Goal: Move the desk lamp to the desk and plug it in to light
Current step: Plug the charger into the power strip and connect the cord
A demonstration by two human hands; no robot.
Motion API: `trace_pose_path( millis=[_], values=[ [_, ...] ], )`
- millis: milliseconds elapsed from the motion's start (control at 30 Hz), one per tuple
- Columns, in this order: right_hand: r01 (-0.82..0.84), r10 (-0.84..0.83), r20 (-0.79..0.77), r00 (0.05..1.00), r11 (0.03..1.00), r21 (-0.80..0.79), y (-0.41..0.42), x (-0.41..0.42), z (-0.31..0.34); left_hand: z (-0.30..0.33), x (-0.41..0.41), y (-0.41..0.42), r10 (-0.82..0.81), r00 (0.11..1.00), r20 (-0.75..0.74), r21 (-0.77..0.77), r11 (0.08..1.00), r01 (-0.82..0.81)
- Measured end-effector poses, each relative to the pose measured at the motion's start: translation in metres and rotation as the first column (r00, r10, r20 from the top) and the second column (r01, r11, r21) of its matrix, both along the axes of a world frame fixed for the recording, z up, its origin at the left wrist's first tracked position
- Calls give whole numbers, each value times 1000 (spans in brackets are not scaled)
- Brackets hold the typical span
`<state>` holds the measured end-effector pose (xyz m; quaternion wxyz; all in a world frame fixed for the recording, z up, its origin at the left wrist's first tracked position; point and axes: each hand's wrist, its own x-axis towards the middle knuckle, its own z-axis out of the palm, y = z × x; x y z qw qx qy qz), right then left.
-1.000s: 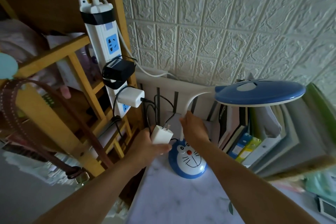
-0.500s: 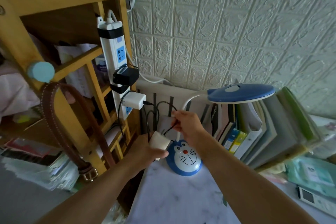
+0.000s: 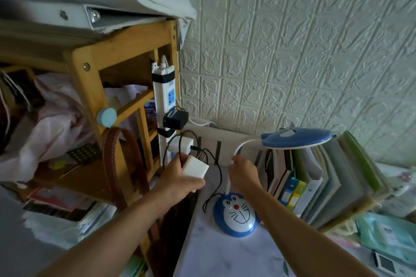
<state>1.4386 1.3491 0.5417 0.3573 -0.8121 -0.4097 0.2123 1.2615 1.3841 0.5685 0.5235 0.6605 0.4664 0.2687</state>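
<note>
A blue and white desk lamp stands on the marble-patterned desk (image 3: pixel 216 252), its round cartoon-face base (image 3: pixel 235 217) near the desk's left edge and its blue head (image 3: pixel 297 138) unlit over the books. My left hand (image 3: pixel 180 177) grips the lamp's white plug adapter (image 3: pixel 195 170), prongs pointing up toward the white power strip (image 3: pixel 165 105) fixed upright on the wooden shelf. My right hand (image 3: pixel 242 172) pinches the lamp's white neck and black cord (image 3: pixel 215 189) just above the base.
A black adapter (image 3: pixel 175 118) and a white charger (image 3: pixel 183 144) occupy the strip's lower sockets; a blue socket above them is free. Upright books and folders (image 3: pixel 315 177) crowd the desk's right. A brown strap (image 3: pixel 117 164) hangs from the wooden shelf (image 3: pixel 90 87).
The view has tilted upward and the lamp sits lower in it. My left hand has lifted the white plug a little toward the strip. My right hand stays at the lamp neck.
</note>
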Motion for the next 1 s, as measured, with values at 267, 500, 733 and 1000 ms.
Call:
trace_pose_path(
  millis=[267,500,733,1000],
  values=[
    [-354,356,1,934,928,116,22,-25,79,28,-7,-9,-39,999,37,17,999,39],
    [-236,235,25,972,971,41,14,-12,70,54,-20,-6,87,967,238,-10,996,-87],
    [-278,304,143,942,944,-178,-5,-4,77,63,-25,-7,54,953,298,-14,999,-52],
    [-267,486,-455,746,845,463,11,-37,133,75,-12,-14,-96,966,240,47,995,87]
  ],
)
